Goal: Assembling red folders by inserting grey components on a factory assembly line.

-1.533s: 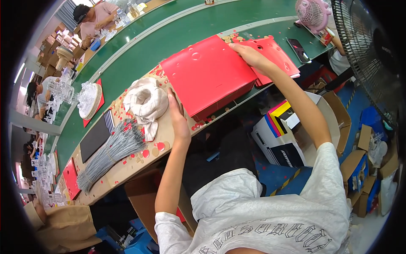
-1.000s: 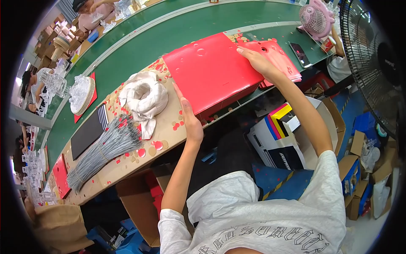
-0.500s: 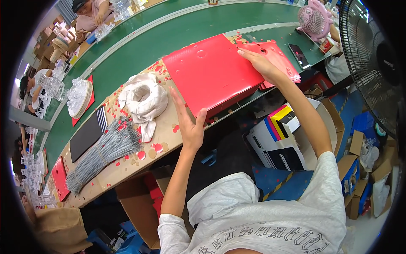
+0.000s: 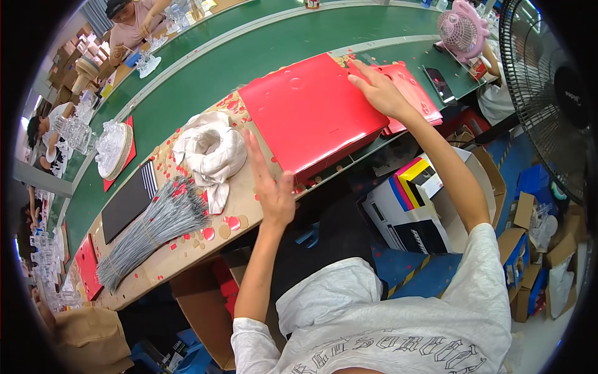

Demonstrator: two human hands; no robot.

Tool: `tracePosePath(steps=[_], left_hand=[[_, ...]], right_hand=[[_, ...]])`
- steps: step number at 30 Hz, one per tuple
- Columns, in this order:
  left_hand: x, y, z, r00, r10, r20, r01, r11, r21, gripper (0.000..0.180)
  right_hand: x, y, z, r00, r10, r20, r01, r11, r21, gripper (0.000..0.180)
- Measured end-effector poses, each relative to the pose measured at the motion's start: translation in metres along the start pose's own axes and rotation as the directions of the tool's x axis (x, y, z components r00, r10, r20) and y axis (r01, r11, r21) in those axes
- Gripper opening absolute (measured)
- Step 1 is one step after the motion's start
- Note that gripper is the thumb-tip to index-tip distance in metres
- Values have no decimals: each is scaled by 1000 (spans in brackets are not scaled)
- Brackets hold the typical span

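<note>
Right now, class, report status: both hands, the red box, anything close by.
Left hand open, at near edge of flat glossy red cardboard box. Right hand flat on its far corner. White crumpled cloth alongside.

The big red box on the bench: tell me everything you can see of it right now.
The red box is a large, flat, glossy rectangle, likely coated card, with pale round spots on its top. It lies closed and flat on the cardboard-covered bench, its near edge past the bench's front edge. The right hand rests on its far right corner; the left hand, fingers spread, is at its near left corner. A stack of smaller red sheets lies beside it.
</note>
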State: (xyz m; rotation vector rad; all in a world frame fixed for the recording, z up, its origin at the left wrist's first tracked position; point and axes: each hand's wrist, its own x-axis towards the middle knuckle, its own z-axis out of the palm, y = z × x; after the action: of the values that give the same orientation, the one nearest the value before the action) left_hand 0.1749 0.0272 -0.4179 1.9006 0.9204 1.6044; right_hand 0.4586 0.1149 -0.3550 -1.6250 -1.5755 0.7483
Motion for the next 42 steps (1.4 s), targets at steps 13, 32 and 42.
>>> tracePosePath(steps=[13,32,42], left_hand=[[89,-5,18,954,63,292,-202,856,476,52],[103,-21,38,931,-69,358,-194,738,646,58],[97,-27,35,948,-60,314,-178,717,674,65]], right_hand=[[22,-27,65,696,-678,236,695,553,-459,34],[53,-59,54,701,-551,453,713,535,-453,30],[27,-42,74,697,-669,257,694,539,-478,40]])
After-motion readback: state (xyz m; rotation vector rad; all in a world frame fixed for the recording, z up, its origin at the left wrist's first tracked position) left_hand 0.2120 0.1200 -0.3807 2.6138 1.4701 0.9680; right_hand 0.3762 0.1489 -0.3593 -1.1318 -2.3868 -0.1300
